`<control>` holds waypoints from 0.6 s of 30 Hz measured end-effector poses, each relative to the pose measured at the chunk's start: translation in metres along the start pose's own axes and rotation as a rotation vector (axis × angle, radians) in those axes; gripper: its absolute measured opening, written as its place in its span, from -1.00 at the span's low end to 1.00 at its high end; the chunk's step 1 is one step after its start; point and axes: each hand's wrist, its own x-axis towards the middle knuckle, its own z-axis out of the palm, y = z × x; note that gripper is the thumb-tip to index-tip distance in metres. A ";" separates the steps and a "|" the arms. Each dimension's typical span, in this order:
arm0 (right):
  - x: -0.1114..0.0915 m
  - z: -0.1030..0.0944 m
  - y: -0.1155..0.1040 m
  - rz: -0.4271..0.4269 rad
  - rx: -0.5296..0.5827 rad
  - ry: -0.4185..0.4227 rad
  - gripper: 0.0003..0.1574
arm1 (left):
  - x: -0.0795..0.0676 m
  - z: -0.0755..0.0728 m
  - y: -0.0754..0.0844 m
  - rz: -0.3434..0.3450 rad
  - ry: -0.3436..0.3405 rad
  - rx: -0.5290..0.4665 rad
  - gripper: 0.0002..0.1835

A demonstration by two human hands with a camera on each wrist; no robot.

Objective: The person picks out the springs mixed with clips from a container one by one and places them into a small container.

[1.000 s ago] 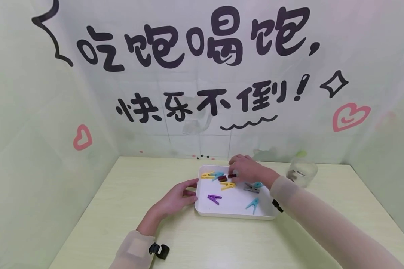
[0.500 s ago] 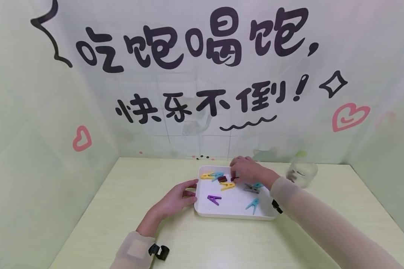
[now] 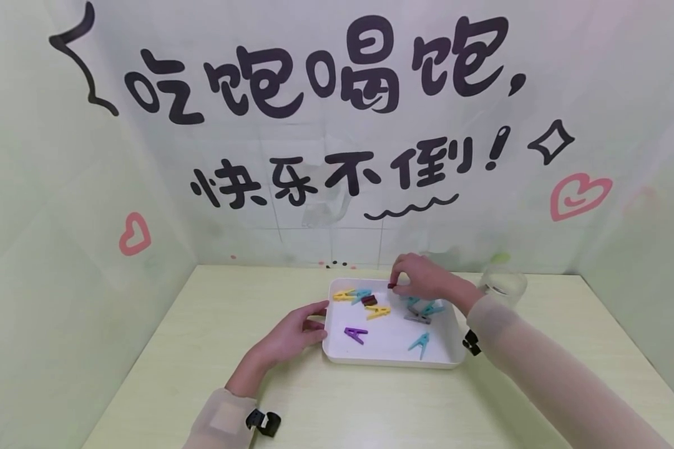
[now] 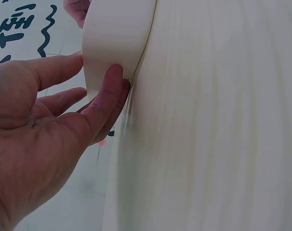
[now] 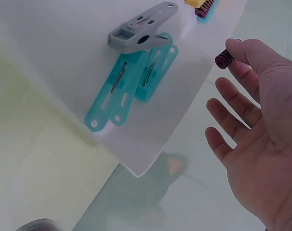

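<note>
Between the thumb and index finger of my right hand (image 3: 424,276) is a small dark red coil spring (image 5: 224,59); the other fingers are spread loosely. The hand is over the back rim of a shallow white tray (image 3: 393,360). My left hand (image 3: 292,330) rests its fingertips against the tray's left wall, fingers extended. Lying in the tray are a second dark red spring (image 3: 369,300), yellow clothespins (image 3: 377,311), a purple clothespin (image 3: 356,335), a grey clothespin (image 5: 141,31) and several blue clothespins (image 3: 420,343).
A clear jar (image 3: 504,285) stands on the pale wooden table (image 3: 247,287) behind and right of the tray. Printed cloth walls (image 3: 292,243) enclose the table at the back and both sides.
My right hand has lifted the dark red spring off the tray floor and shifted slightly right, uncovering more blue clothespins. The left hand stays at the tray's side.
</note>
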 end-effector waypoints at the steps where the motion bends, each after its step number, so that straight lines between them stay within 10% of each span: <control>1: -0.001 -0.001 0.001 0.004 0.017 0.009 -0.90 | 0.000 0.000 0.000 0.001 0.000 0.000 -0.34; 18: -0.027 -0.012 0.012 -0.027 0.205 0.181 -0.84 | -0.001 0.000 0.000 0.009 -0.002 -0.009 -0.33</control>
